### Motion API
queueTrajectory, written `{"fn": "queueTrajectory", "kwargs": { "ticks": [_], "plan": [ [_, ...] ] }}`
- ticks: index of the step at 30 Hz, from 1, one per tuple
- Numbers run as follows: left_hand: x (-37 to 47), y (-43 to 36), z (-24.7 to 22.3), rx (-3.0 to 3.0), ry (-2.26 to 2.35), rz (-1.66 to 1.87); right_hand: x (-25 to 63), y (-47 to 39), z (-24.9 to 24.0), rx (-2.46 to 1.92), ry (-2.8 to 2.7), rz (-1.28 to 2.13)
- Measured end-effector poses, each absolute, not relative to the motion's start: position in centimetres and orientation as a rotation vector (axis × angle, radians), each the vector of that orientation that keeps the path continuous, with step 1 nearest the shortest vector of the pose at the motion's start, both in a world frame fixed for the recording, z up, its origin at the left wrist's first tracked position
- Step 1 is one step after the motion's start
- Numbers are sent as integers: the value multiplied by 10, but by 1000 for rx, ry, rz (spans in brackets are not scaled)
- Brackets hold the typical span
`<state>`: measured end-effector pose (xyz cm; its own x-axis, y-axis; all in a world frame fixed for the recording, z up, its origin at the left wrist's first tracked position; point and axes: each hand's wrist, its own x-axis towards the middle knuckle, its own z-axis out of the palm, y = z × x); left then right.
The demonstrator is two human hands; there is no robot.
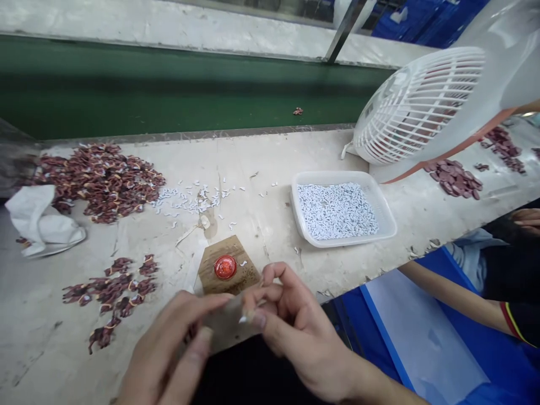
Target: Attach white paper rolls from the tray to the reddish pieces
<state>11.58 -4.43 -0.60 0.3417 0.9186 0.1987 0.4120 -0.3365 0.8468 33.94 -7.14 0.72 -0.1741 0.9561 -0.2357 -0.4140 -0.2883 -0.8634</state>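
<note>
Head view: my left hand (169,349) and right hand (287,320), fingers curled, pinch one small white piece (243,319) between them, just near-side of the wooden block (228,274); advise firm fingertip grip.

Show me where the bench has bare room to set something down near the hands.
Bare bench lies between the scattered white bits and the white tray. Another bare patch sits left of the small dark-red pile. Crowded: the big dark-red heap, the wooden block, and around the fan.
</note>
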Motion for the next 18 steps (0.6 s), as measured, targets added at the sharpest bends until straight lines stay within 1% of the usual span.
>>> {"fn": "queueTrajectory", "kwargs": {
  "ticks": [2, 5, 8, 12, 14, 18],
  "plan": [
    [86, -42, -19, 2008, 1258, 710, 353, -62, 3, -1191, -1054, 1489],
    [40, -47, -39, 2197, 1201, 550, 369, -43, -2, -1349, -1346, 1300],
    [20, -55, -52, 2241, 1280, 588, 374, -27, 2, -1385, -1599, 1234],
    [28, -59, -54, 1982, 1446, 633, 369, -15, 14, -1443, -1911, 1063],
    [30, -60, -56, 1933, 1407, 614, 366, -12, 17, -1445, -2034, 992],
    [15, -63, -66, 2102, 1340, 599, 362, -11, 16, -1399, -2218, 890]
  ]
}}
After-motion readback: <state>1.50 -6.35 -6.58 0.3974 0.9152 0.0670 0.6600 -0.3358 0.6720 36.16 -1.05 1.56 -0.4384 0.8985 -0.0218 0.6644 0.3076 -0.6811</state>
